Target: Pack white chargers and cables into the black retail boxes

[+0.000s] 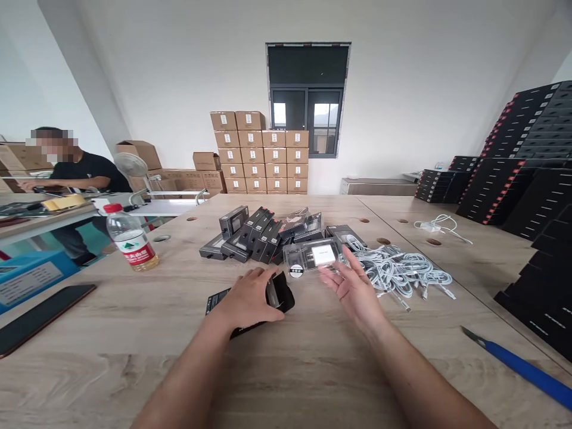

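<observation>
My left hand point(250, 300) is wrapped over a black cardboard box point(280, 293) whose near right end stands open with its flaps out. Between the fingers and thumb of my right hand point(353, 287) is a clear plastic tray point(300, 255) with a white charger plug point(324, 255) in it. A round black-and-white sticker point(296, 271) shows at the tray's lower left corner. Beyond my hands lies a heap of small black boxes point(259, 233). Right beside my right hand is a tangled pile of white cables point(402, 269).
A bottle point(131, 238) and a dark phone point(40, 316) are at the left. A blue-handled knife point(522, 366) lies at the right, near stacked black boxes point(496, 190). Brown cartons point(263, 155) stand by the wall. Another person point(84, 170) sits at a table far left.
</observation>
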{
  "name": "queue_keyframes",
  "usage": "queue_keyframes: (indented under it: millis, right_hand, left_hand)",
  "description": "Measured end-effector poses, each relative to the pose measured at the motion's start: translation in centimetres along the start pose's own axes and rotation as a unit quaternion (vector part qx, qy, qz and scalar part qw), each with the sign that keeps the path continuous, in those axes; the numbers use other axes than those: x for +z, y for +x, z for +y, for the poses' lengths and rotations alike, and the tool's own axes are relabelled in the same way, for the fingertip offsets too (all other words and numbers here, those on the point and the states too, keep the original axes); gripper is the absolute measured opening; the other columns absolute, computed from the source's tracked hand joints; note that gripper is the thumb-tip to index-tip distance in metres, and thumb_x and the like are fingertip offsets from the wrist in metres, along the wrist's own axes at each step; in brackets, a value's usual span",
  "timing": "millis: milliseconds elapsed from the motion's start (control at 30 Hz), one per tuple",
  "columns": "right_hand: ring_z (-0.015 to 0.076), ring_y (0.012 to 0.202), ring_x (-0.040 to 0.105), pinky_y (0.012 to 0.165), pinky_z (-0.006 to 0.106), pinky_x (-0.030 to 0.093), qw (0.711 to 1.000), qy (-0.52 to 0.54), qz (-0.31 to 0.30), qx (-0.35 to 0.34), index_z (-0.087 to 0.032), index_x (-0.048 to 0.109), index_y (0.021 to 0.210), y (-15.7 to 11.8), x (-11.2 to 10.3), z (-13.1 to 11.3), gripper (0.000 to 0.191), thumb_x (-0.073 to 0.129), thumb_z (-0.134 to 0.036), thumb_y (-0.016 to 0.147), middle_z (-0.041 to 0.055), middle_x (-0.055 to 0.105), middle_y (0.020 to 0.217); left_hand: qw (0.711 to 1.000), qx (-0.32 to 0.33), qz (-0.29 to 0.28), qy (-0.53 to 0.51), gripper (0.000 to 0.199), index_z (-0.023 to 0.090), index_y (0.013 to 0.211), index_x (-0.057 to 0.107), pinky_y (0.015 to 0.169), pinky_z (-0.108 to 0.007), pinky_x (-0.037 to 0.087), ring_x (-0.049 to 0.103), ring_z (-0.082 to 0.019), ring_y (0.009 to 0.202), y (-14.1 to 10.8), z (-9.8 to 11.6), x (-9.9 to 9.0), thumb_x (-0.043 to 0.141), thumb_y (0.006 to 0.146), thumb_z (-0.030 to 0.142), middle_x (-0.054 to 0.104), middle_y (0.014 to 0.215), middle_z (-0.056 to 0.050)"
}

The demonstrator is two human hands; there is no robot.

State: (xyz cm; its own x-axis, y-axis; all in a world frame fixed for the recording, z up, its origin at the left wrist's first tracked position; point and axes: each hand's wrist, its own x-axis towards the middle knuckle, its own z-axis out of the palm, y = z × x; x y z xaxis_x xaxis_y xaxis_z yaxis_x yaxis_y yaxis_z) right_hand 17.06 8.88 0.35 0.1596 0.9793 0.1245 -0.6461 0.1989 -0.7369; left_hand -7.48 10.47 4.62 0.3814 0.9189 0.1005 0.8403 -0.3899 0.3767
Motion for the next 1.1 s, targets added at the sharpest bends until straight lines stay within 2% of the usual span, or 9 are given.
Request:
queue_keyframes:
  millis: [167,300,400,500,633,733,867,967,1100]
  right_hand:
    - [0.0236,0.100,0.074,0.099,0.045,0.054,0.997,-0.055,-0.040,-0.031,-0.037,0.049,0.141,-0.4,0.2,0.9,0.070,0.080,-0.043,0.078,-0.0006,0.070,0.121]
    - [0.0235,0.100,0.074,0.087,0.040,0.058,0.993,-0.107,-0.050,-0.013,-0.037,0.049,0.143,-0.7,-0.1,1.3,0.069,0.077,-0.045,0.080,0.0024,0.069,0.125]
    - [0.0239,0.098,0.074,0.080,0.038,0.060,0.993,-0.105,-0.051,0.020,-0.037,0.052,0.141,-1.1,0.1,1.1,0.069,0.079,-0.042,0.078,0.0025,0.070,0.121]
    - [0.0260,0.104,0.073,0.085,0.042,0.059,0.991,-0.061,-0.085,0.078,-0.036,0.053,0.140,-1.6,0.7,0.6,0.066,0.078,-0.039,0.079,0.0029,0.071,0.119]
    - [0.0257,0.105,0.072,0.092,0.048,0.057,0.986,0.010,-0.121,0.115,-0.032,0.053,0.138,-1.4,0.9,-0.1,0.055,0.064,-0.052,0.088,0.0048,0.073,0.114]
    - [0.0181,0.087,0.074,0.078,0.035,0.062,0.981,-0.005,-0.119,0.155,-0.027,0.060,0.123,-1.2,0.4,0.0,0.042,0.071,-0.043,0.086,0.0021,0.074,0.098]
    - [0.0144,0.072,0.071,0.060,0.024,0.060,0.939,-0.095,-0.228,0.240,-0.019,0.066,0.103,-1.8,0.1,0.4,0.037,0.085,-0.031,0.074,0.0021,0.074,0.088]
    - [0.0142,0.069,0.071,0.061,0.024,0.060,0.948,-0.111,-0.234,0.183,-0.018,0.069,0.101,-2.1,0.5,-0.1,0.038,0.087,-0.028,0.069,0.0025,0.075,0.084]
    - [0.0124,0.065,0.065,0.054,0.024,0.056,0.988,-0.116,-0.100,-0.025,-0.023,0.071,0.105,-1.2,0.8,-2.2,0.033,0.080,-0.032,0.075,0.0019,0.075,0.094]
  left_hand:
    - [0.995,0.006,0.094,0.024,0.098,0.023,0.149,0.041,0.109,-0.055,0.031,0.045,-0.041,0.129,0.3,0.9,0.4,0.078,0.061,0.045,0.053,0.136,-0.015]
    - [0.990,0.017,0.128,0.050,0.097,0.023,0.151,0.036,0.112,-0.054,0.027,0.042,-0.040,0.131,0.4,0.5,0.5,0.076,0.065,0.044,0.051,0.139,-0.014]
    - [0.990,0.059,0.121,0.040,0.099,0.026,0.152,0.035,0.112,-0.053,0.027,0.041,-0.038,0.132,0.2,0.5,0.7,0.078,0.064,0.040,0.050,0.140,-0.012]
    - [0.991,0.082,0.105,0.022,0.101,0.027,0.153,0.032,0.114,-0.052,0.027,0.040,-0.036,0.134,0.0,0.7,0.6,0.079,0.064,0.039,0.048,0.142,-0.011]
    - [0.993,0.067,0.093,-0.031,0.100,0.030,0.154,0.031,0.115,-0.050,0.029,0.037,-0.035,0.136,-0.4,1.2,-0.1,0.079,0.067,0.042,0.045,0.145,-0.010]
    - [0.993,0.069,0.062,-0.077,0.098,0.033,0.154,0.032,0.113,-0.048,0.034,0.039,-0.035,0.137,-0.8,1.7,-0.6,0.079,0.068,0.042,0.043,0.148,-0.008]
    - [0.988,0.102,0.039,-0.114,0.098,0.035,0.150,0.040,0.111,-0.049,0.038,0.045,-0.037,0.132,-1.2,2.8,-0.5,0.083,0.062,0.039,0.049,0.144,-0.007]
    - [0.977,0.127,0.066,-0.159,0.099,0.035,0.150,0.040,0.114,-0.049,0.035,0.043,-0.037,0.134,-1.2,3.8,0.2,0.085,0.062,0.039,0.049,0.144,-0.008]
    - [0.934,0.132,0.137,-0.303,0.118,0.034,0.158,0.019,0.121,-0.050,0.024,0.027,-0.037,0.147,-1.0,5.0,2.0,0.088,0.063,0.039,0.029,0.160,-0.009]
